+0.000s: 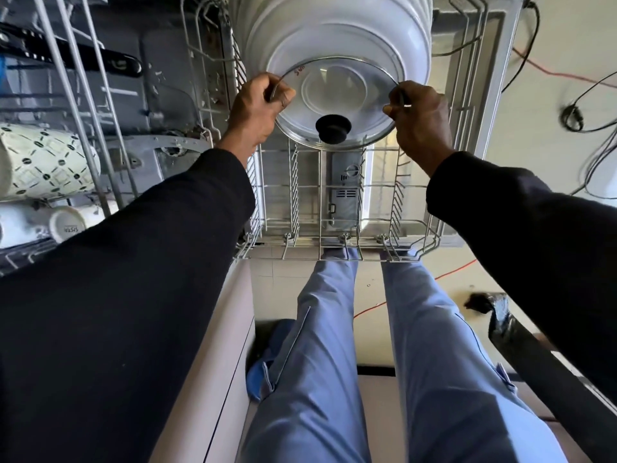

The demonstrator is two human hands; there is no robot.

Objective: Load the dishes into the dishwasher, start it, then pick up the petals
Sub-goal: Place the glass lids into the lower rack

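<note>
A round glass lid with a black knob stands on edge in the pulled-out lower rack of the dishwasher. My left hand grips its left rim and my right hand pinches its right rim. Right behind the lid stands a row of several white plates in the same rack. No petals are in view.
The upper rack at the left holds a patterned mug, white cups and a black-handled utensil. Cables lie on the floor at the right. My legs in blue trousers stand just before the rack's front edge.
</note>
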